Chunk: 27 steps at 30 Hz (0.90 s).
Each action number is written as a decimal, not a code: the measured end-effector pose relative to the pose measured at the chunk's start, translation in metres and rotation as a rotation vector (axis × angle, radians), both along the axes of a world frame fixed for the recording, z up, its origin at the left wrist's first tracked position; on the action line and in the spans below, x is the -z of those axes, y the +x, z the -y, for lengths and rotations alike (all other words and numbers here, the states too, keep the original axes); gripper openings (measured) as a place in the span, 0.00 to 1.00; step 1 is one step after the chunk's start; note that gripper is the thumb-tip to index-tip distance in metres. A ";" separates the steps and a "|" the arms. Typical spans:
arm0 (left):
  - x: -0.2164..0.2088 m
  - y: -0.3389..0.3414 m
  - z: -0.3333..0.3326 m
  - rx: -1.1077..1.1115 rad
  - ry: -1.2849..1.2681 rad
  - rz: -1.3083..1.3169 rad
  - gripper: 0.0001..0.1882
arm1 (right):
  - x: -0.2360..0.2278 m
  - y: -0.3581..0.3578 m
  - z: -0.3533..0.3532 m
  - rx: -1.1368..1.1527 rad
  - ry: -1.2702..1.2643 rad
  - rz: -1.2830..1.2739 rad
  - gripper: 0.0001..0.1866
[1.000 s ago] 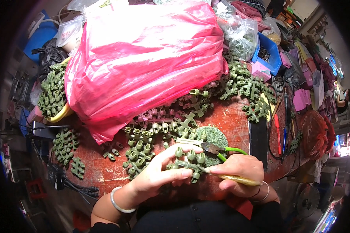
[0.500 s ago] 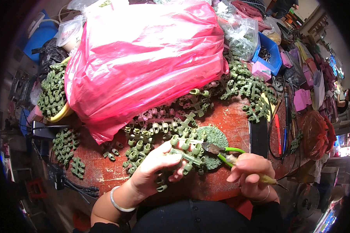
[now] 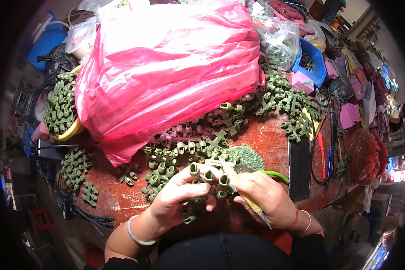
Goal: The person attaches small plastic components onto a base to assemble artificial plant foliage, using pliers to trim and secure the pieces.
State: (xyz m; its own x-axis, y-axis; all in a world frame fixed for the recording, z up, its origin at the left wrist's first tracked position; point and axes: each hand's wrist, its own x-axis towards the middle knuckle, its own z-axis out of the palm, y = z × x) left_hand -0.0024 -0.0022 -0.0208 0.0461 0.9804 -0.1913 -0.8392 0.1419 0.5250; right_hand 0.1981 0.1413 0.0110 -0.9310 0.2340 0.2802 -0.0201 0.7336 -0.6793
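My left hand [image 3: 180, 194] grips a branched cluster of green moulded pieces [image 3: 208, 175], several open cup-like ends facing up. Close against it, my right hand [image 3: 267, 195] is closed around green-handled cutting pliers; one handle [image 3: 276, 174] sticks out beyond the knuckles, and the jaws are mostly hidden. A yellowish tapered piece [image 3: 253, 204] with a pale pointed tip also shows under the right palm; whether it belongs to the pliers I cannot tell. Behind the hands lies a round green textured pad [image 3: 246, 156], partly covered. More green clusters [image 3: 161, 173] are heaped beside the left hand.
A large pink plastic bag [image 3: 175, 67] fills the far middle of the red table [image 3: 117, 198]. Green pieces fill a yellow-rimmed basket [image 3: 71, 132] at left. A black strip [image 3: 299, 166], a red pen [image 3: 321, 153], cables and a blue tray [image 3: 317, 63] lie right.
My right hand has moved left, up against the cluster, and the yellowish piece now points down more steeply. The cluster has turned so its cups face upward.
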 end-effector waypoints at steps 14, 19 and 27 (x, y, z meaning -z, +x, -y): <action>0.010 0.002 0.001 0.004 0.116 0.026 0.22 | -0.003 0.001 0.003 -0.003 0.133 0.063 0.27; 0.008 0.007 -0.003 -0.071 0.094 0.165 0.24 | 0.000 0.001 0.004 0.026 0.139 0.051 0.26; 0.008 0.006 -0.001 -0.073 0.089 0.152 0.19 | 0.003 0.001 0.002 0.014 0.057 -0.018 0.24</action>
State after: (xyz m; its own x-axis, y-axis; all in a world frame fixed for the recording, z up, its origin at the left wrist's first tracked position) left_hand 0.0038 -0.0008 -0.0286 -0.0045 0.9950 -0.1000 -0.9161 0.0360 0.3994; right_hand 0.1987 0.1393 0.0080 -0.9223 0.2304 0.3102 -0.0212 0.7714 -0.6360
